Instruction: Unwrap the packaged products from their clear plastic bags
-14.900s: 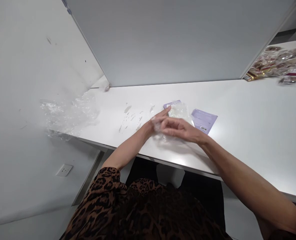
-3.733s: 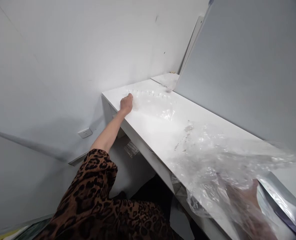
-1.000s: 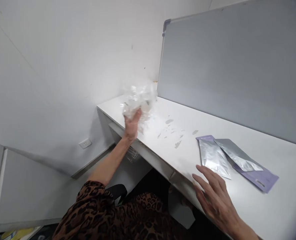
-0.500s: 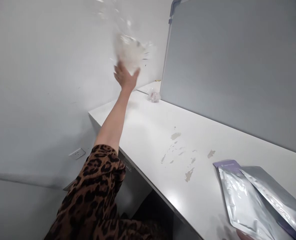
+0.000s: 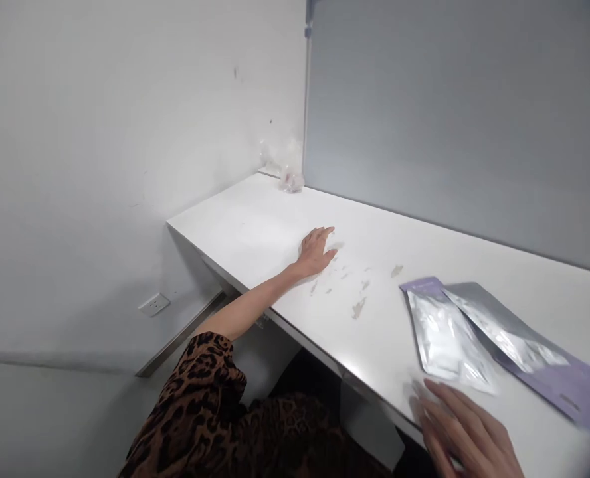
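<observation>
My left hand [image 5: 315, 252] reaches out just over the white table, or rests lightly on it, beside some greyish worn patches. Its fingers are spread and hold nothing. Near the table's front edge, at the lower right, my right hand [image 5: 467, 431] is partly cut off by the frame. Its fingers are stretched out and nothing shows in them. Just beyond it lies a shiny silver pouch [image 5: 447, 335] with a purple top strip. A second silver and purple pouch [image 5: 509, 332] partly overlaps it on the right.
The white table [image 5: 235, 212] runs along a grey divider panel [image 5: 454, 119]. Crumpled clear plastic [image 5: 291, 179] lies in the far corner by the wall. A wall socket [image 5: 154, 305] is below, on the left.
My left hand has come down from up by the wall to the table; the clear plastic bag near it has left it, and more plastic shows in the corner. My right hand has come further into view.
</observation>
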A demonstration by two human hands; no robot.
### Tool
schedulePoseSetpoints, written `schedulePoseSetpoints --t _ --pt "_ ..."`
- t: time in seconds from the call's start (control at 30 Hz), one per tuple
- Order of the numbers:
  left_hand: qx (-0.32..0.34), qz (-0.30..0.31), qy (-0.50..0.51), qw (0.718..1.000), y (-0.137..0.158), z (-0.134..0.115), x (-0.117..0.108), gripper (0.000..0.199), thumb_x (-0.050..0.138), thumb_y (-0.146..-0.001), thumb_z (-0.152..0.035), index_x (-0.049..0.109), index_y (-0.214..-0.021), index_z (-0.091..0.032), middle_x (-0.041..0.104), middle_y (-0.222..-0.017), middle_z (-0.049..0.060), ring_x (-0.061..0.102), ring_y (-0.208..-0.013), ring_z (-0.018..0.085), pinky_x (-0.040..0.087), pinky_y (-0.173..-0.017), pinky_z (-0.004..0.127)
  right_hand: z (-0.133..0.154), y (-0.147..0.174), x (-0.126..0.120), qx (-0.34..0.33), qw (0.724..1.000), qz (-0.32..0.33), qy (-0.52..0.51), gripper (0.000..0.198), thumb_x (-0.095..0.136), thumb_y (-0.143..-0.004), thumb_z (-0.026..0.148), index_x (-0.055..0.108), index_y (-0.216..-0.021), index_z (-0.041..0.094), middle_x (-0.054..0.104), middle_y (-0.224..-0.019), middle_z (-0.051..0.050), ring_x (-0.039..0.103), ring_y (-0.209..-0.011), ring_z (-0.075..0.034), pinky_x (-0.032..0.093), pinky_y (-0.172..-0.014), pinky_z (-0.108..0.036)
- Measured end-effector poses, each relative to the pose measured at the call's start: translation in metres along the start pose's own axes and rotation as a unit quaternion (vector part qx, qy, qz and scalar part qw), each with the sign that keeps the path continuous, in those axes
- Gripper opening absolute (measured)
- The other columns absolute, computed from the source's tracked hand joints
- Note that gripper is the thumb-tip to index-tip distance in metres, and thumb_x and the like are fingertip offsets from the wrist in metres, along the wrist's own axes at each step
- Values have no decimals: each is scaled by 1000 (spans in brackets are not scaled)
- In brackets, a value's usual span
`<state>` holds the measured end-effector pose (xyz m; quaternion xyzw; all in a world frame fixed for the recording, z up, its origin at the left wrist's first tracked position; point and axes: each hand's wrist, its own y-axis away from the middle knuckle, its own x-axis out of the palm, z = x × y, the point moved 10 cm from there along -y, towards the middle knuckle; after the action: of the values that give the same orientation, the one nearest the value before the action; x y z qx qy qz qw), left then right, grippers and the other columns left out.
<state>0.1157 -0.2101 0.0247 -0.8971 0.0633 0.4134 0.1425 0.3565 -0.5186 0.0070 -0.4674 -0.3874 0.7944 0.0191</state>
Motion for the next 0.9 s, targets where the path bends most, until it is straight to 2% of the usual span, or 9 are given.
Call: schedulePoseSetpoints --t 0.1,0.23,0.43,0.53,0.63,0.7,0.77,0.83,0.9 --pt "43 25 35 998 13 -42 19 54 57 -96 -35 52 -147 -21 53 -155 15 46 -147 29 33 -126 47 13 -15 -11 -1 1000 -18 7 43 65 -91 10 64 -131 26 72 -127 -12 69 -114 -34 56 -89 -50" --pt "50 101 23 993 26 -94 63 50 50 -100 -43 57 -142 -16 60 -140 17 56 -133 28 40 -118 44 19 -22 -17 13 999 -29 -13 35 62 -93 7 62 -124 23 71 -123 -12 67 -115 -29 55 -94 -45" --pt "23 133 -70 988 32 -145 115 59 48 -100 -50 51 -149 -18 58 -143 18 50 -137 35 37 -115 49 -25 -20 -53 75 992 -95 44 26 60 -98 17 60 -123 21 69 -122 -14 65 -115 -30 54 -99 -48" --pt "14 114 -92 989 30 -156 128 57 48 -99 -50 54 -147 -20 58 -144 17 48 -136 36 37 -114 49 -73 -32 -61 130 980 -59 140 32 58 -98 30 60 -127 17 64 -132 -21 59 -122 -38 51 -101 -57" --pt "20 89 -97 991 31 -160 133 53 48 -99 -48 57 -143 -21 56 -145 16 49 -135 34 37 -113 46 -127 -46 -50 220 951 48 211 52 57 -95 38 55 -140 11 52 -149 -27 49 -132 -46 47 -100 -63" --pt "21 80 -96 992 32 -158 132 57 50 -98 -50 55 -145 -20 55 -145 16 48 -136 34 36 -114 44 -153 -52 -40 269 929 111 228 56 54 -94 37 52 -142 8 52 -148 -28 49 -129 -47 46 -99 -62" --pt "18 83 -92 992 33 -154 131 62 53 -95 -57 55 -144 -19 56 -143 17 48 -137 34 35 -114 44 -167 -55 -33 288 918 145 231 47 46 -97 32 57 -134 7 60 -138 -28 54 -121 -44 46 -97 -59" --pt "12 94 -84 992 33 -150 130 63 57 -92 -63 59 -136 -19 59 -139 16 49 -136 34 35 -113 45 -175 -56 -33 292 920 136 223 40 38 -99 26 63 -124 8 66 -127 -27 57 -115 -41 47 -97 -55" --pt "8 102 -71 992 33 -148 130 57 61 -90 -64 63 -125 -19 62 -132 15 51 -133 33 34 -112 44 -180 -55 -49 305 929 67 198 39 34 -100 25 65 -119 10 69 -120 -25 60 -111 -38 48 -96 -53"
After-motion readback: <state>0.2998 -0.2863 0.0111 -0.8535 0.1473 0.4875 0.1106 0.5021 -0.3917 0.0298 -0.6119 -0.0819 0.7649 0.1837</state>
